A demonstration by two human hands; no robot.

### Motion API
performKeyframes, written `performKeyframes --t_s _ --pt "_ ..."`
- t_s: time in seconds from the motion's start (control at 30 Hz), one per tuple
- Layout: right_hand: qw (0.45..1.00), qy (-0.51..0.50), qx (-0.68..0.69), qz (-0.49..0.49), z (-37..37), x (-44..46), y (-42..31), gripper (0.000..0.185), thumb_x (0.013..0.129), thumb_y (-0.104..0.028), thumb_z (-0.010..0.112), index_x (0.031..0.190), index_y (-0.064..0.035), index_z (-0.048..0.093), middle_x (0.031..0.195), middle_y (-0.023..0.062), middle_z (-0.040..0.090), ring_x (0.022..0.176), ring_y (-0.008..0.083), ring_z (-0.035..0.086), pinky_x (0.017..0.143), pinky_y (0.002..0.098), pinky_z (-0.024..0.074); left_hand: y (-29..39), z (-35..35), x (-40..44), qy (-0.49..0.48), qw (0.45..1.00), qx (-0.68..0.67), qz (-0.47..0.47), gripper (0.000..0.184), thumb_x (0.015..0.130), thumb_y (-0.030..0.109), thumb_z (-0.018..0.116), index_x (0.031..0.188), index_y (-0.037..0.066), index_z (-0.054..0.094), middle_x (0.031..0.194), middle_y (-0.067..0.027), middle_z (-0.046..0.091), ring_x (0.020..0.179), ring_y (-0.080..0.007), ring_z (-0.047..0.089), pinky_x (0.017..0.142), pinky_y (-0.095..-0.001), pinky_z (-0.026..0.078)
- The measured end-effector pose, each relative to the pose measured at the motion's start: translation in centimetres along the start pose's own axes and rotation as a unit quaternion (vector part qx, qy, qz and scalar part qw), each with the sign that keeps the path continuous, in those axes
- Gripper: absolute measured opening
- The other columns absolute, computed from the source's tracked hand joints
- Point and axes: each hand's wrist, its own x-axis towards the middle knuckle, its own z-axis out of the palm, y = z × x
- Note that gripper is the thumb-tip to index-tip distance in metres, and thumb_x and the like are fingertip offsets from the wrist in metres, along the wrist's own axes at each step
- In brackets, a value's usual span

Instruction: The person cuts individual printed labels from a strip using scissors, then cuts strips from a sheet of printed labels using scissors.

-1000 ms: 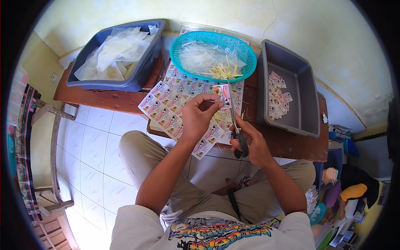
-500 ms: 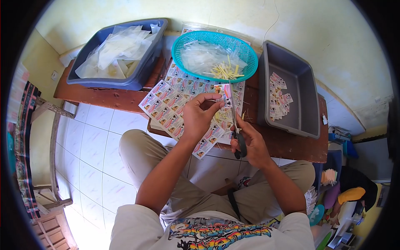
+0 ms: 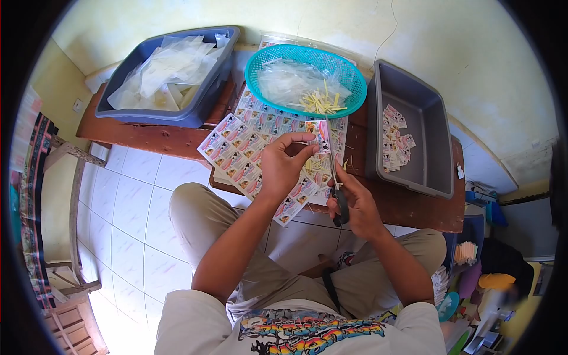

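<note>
My left hand (image 3: pixel 283 165) pinches a small printed label (image 3: pixel 318 131) between thumb and fingertips above the bench. In my right hand (image 3: pixel 360 208) is a pair of scissors (image 3: pixel 339 204) with black handles, their blades pointing away from me along the label's right edge. Printed label sheets (image 3: pixel 232 155) lie beneath and to the left of my left hand. Thin yellowish paper trimmings (image 3: pixel 313 168) are scattered under the hands.
A turquoise basket (image 3: pixel 253 89) holds plastic bags and paper strips. Left of it, a blue-grey tub (image 3: pixel 207 97) contains translucent bags; right, a grey tub (image 3: pixel 423 142) contains cut labels (image 3: pixel 395 139). All stand on a brown wooden bench (image 3: pixel 408 207). A co-worker (image 3: pixel 509 269) is at lower right.
My hands, the label and the scissors hold nearly the same position. At lower right, the co-worker's arm and body have shifted, and the arm is blurred.
</note>
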Motion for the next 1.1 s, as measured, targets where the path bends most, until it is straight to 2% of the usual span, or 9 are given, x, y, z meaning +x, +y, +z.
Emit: performKeyframes --t_s 0.8,0.87,1.1 --pt "1.000 0.003 -0.028 -0.013 0.40 -0.23 -0.05 0.087 0.095 -0.003 0.079 0.167 -0.0071 0.031 0.129 0.0056 0.052 0.088 0.0081 0.059 0.067 0.0239 0.0565 0.15 -0.12 -0.06 0.001 1.000 0.007 -0.002 0.022 0.090 0.004 0.084 0.110 -0.001 0.077 0.092 -0.0101 0.080 0.083 -0.0110 0.074 0.074 -0.0265 0.058" --pt "1.000 0.007 -0.028 0.008 0.53 -0.29 -0.30 0.085 0.096 0.001 0.073 0.169 -0.0126 0.031 0.130 0.0089 0.051 0.081 0.0092 0.059 0.071 0.0245 0.0552 0.03 -0.13 -0.05 -0.003 1.000 0.002 0.001 0.022 0.090 0.004 0.084 0.110 -0.001 0.077 0.092 -0.0101 0.080 0.083 -0.0111 0.074 0.075 -0.0264 0.058" --pt "1.000 0.008 -0.029 0.008 0.51 -0.29 -0.15 0.085 0.096 0.000 0.074 0.169 -0.0113 0.031 0.132 0.0092 0.050 0.083 0.0092 0.059 0.071 0.0250 0.0559 0.00 -0.11 -0.08 -0.003 1.000 -0.005 -0.001 0.022 0.090 0.005 0.084 0.110 -0.001 0.077 0.093 -0.0109 0.081 0.085 -0.0117 0.075 0.076 -0.0269 0.059"
